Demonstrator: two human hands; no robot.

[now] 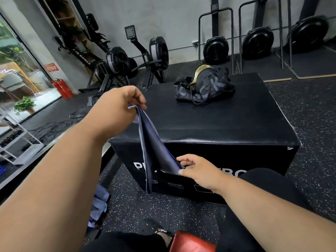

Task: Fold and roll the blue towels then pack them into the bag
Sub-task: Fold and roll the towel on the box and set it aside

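Blue towel hanging, left hand grip top, right hand grip lower

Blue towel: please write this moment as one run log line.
left hand pinches blue towel top corner | right hand pinches lower edge | towel held over box | bag on box

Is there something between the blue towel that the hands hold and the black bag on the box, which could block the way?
Nothing visible blocks it. The blue towel hangs between the left hand and right hand, in front of the black box. The box top between towel and bag is bare.
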